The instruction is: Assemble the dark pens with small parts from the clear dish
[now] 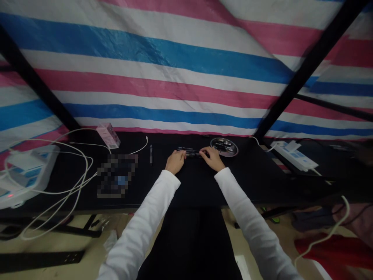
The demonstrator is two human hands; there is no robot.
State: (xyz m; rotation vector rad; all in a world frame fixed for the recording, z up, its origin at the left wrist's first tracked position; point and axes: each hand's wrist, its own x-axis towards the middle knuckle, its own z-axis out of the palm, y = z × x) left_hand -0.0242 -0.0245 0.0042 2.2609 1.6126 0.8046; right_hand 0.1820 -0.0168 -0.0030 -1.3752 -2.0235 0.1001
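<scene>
Several slim, dark, pen-like pieces (192, 152) lie side by side on the black table in front of me. My left hand (175, 161) is closed over their left ends, fingers curled together. At their right ends my right hand (212, 159) is closed in a pinch, thumb towards the pieces; the fingers partly cover what they grip. Just beyond the right hand is a round shiny metal dish (234, 153) holding small dark and silvery parts. A single dark pen (151, 155) lies apart, left of my left hand.
A pixelated flat object (116, 177) lies at left, near a pink box (108, 135). White cables (84, 175) loop from a power strip (32, 175) over the front edge. Another power strip (295, 155) is at right. Striped sheeting (175, 85) hangs behind the black table (198, 186).
</scene>
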